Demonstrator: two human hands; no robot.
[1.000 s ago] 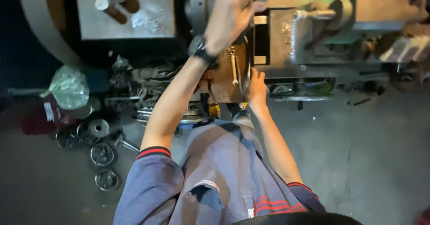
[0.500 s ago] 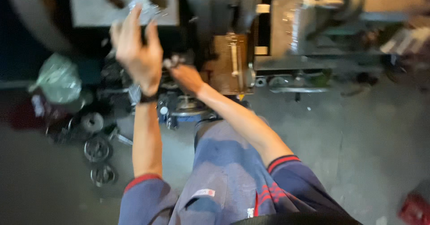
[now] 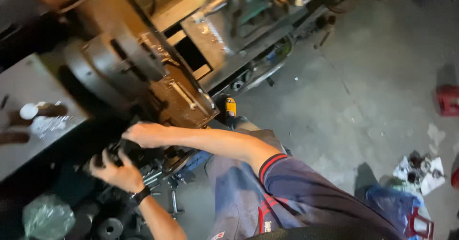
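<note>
Head view: both hands grip a dark, blurred metal part (image 3: pixel 119 153) low at 8 o'clock, below the large grey lathe chuck (image 3: pixel 103 65). Left hand (image 3: pixel 116 173) has fingers curled round its near end, a black wristwatch (image 3: pixel 141 195) on the wrist. Right hand (image 3: pixel 146 134) closes over its top. Its long axis seems to run 8 to 2 o'clock; which way it points cannot be told.

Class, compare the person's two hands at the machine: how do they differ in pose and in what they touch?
The left hand curls its fingers around a dark metal part, thumb up; the right hand lies flatter, palm down, over it. The left hand wears a dark wristband; the right wrist is bare. The left hand sits lower in view. Both work beside the lathe chuck.
</note>
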